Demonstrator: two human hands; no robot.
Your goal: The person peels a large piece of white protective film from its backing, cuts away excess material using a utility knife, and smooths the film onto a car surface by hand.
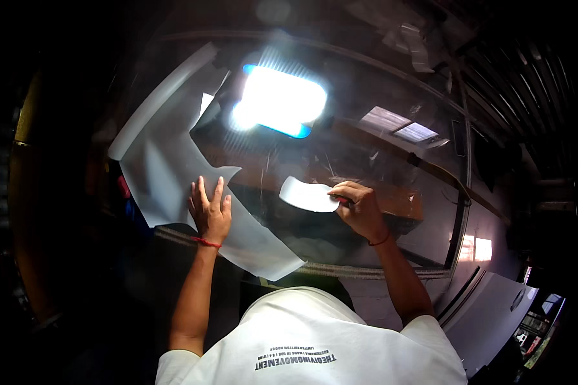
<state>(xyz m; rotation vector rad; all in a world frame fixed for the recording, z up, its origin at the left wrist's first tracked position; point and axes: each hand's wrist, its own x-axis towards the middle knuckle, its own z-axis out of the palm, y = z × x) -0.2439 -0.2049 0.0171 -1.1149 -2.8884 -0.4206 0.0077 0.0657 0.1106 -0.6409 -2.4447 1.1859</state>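
Observation:
My left hand (210, 210) lies with fingers spread on a large translucent whitish sheet (167, 167). This sheet is cut in an irregular outline, with a pointed tip by my fingers and a curled roll along its far left edge. To the right, my right hand (361, 208) is closed, pinching the end of a small curved white piece of sheet (307, 194). A small red and dark item (344, 201) shows between those fingers; its kind is unclear. Both hands are over a glossy, see-through tabletop (263, 208), and the small piece is apart from the large sheet.
A bright light reflection (282, 99) glares on the tabletop's far half. Through the surface a brown cardboard-like box (398, 200) shows. The frame edge (392, 273) runs along the near side. A white panel (488, 317) stands at lower right, and dark ribbed shapes (526, 90) lie at far right.

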